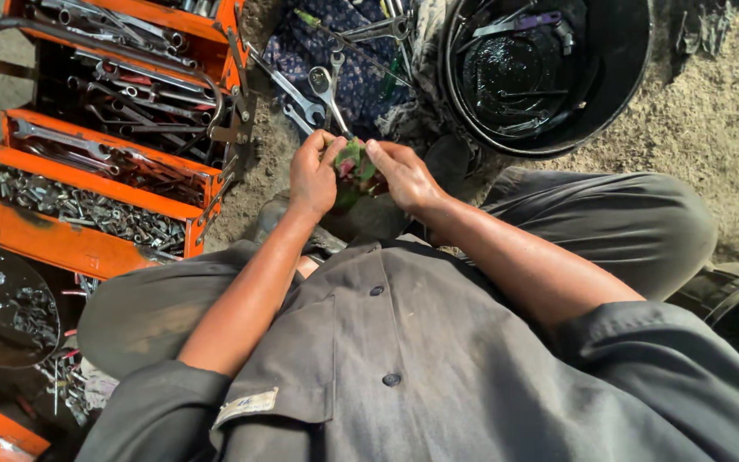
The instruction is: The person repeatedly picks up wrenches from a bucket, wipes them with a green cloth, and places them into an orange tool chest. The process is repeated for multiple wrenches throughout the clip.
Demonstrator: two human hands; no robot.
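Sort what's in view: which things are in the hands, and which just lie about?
In hand:
left hand and right hand both grip a small green and red piece.

Lying about:
orange toolbox
wrenches on blue cloth
black oily basin
dish of bolts

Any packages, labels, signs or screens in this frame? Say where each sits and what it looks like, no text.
Small packet: pinched between left hand and right hand, crumpled, green with red-pink patches.
Cloth label: sewn on the grey shirt near its chest pocket, a pale, worn rectangle.
No signs or screens in view.
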